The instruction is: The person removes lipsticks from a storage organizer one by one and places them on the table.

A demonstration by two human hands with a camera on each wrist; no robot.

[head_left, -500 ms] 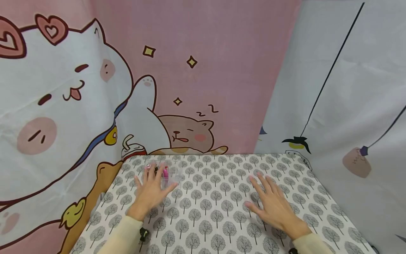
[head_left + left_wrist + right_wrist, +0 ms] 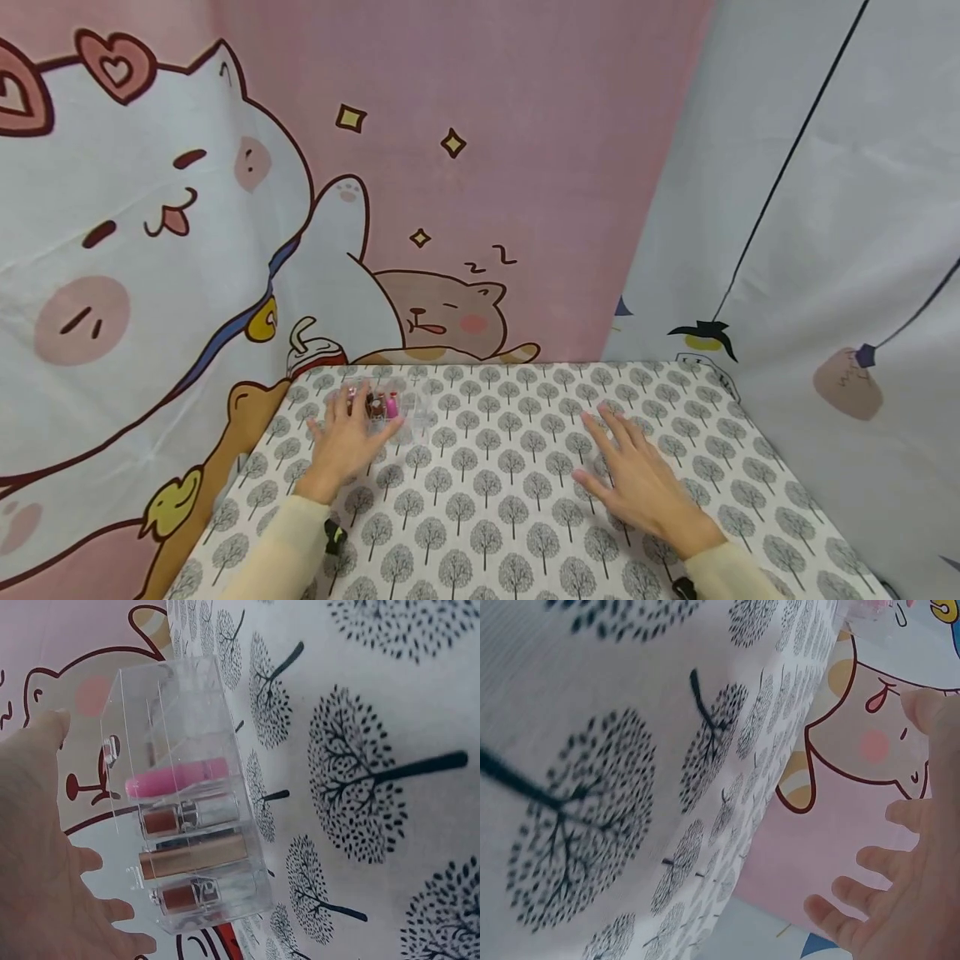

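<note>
A clear plastic organizer box (image 2: pixel 416 408) stands at the far left of the table. Inside it, seen close in the left wrist view, are a pink tube (image 2: pixel 176 778), a gold-toned tube (image 2: pixel 193 856) and two clear tubes with brown contents (image 2: pixel 160 822). My left hand (image 2: pixel 341 450) hovers just in front of the box, fingers spread and overlapping its left part in the head view. It holds nothing. Over the right half of the table, my right hand (image 2: pixel 637 483) is spread with palm down, holding nothing and far from the box.
A white cloth with grey tree prints (image 2: pixel 487 483) covers the table. Behind it hangs a pink backdrop (image 2: pixel 525 167) with cartoon animals, and a pale curtain (image 2: pixel 787 208) drops along the right side. Cream sleeves (image 2: pixel 281 542) cover both forearms.
My left hand has shifted slightly left and back toward me, uncovering more of the tubes in the box. The right hand has drifted a little to the left.
</note>
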